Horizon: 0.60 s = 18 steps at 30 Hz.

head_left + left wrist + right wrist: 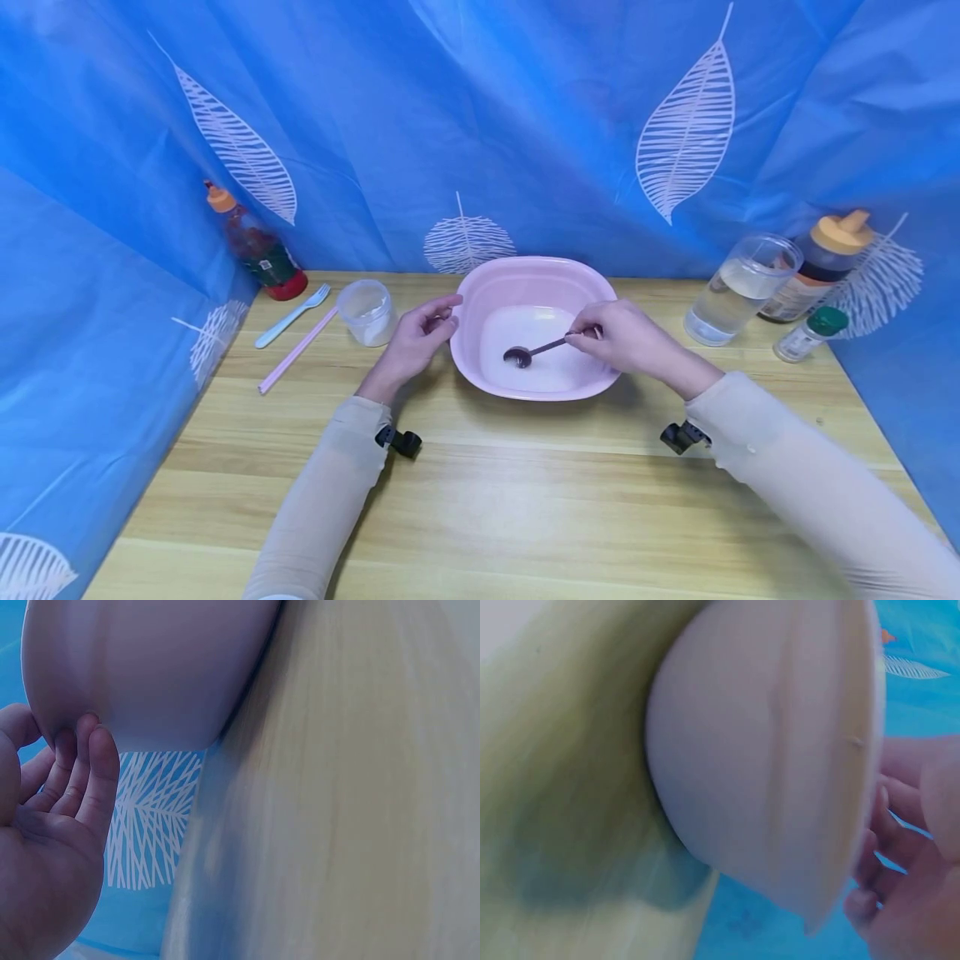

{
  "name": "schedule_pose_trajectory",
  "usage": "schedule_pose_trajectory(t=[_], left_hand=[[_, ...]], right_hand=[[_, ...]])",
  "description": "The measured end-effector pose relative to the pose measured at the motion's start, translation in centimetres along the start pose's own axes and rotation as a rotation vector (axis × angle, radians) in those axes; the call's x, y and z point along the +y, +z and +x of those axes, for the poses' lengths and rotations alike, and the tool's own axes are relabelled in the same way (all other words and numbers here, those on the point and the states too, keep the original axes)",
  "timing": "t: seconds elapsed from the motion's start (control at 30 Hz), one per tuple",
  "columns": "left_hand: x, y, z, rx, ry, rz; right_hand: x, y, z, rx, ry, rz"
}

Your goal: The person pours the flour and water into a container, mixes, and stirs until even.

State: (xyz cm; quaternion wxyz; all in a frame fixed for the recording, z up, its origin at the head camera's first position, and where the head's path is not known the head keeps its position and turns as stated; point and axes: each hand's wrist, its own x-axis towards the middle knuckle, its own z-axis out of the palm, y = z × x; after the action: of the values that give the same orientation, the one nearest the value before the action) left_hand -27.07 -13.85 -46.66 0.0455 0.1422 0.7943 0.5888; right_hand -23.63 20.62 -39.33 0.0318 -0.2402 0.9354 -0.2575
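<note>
A pink basin [536, 392] with a pale, shiny bottom stands on the table in the head view. My left hand [417, 337] holds its left side. In the left wrist view the fingertips [103, 742] lie on the outer wall, with the thumb near the rim. Over the basin's right side, my right hand [622, 335] pinches the handle of a dark brown spoon [517, 357]. The spoon's bowl is low inside the basin; whether it touches the bottom I cannot tell. In the right wrist view the basin wall hides the spoon.
At left are a red sauce bottle [266, 254], a light blue fork [292, 317], a pink straw [298, 350] and a clear cup [367, 312]. To the right stand a glass of clear liquid [731, 296], an orange-capped bottle [821, 262] and a green-capped jar [810, 333]. A blue curtain [525, 125] hangs behind.
</note>
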Motion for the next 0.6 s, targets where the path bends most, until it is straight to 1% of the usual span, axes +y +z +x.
schedule_pose_trajectory(t=[0.07, 0.17, 0.37, 0.5, 0.6], left_hand=[[-0.1, 0.0, 0.0, 0.0, 0.003, -0.001], [-0.2, 0.0, 0.1, -0.001, 0.005, -0.005], [-0.1, -0.1, 0.1, -0.002, 0.002, -0.013], [-0.1, -0.1, 0.1, -0.001, 0.0, -0.008], [-0.1, -0.1, 0.1, -0.001, -0.001, 0.0]], right_hand=[[0.0, 0.5, 0.2, 0.054, 0.01, -0.004], [0.2, 0.7, 0.5, 0.123, 0.028, -0.057], [1.2, 0.3, 0.5, 0.209, 0.091, -0.189], [1.7, 0.0, 0.4, 0.237, 0.128, -0.221], [1.8, 0.2, 0.4, 0.218, 0.135, -0.192]])
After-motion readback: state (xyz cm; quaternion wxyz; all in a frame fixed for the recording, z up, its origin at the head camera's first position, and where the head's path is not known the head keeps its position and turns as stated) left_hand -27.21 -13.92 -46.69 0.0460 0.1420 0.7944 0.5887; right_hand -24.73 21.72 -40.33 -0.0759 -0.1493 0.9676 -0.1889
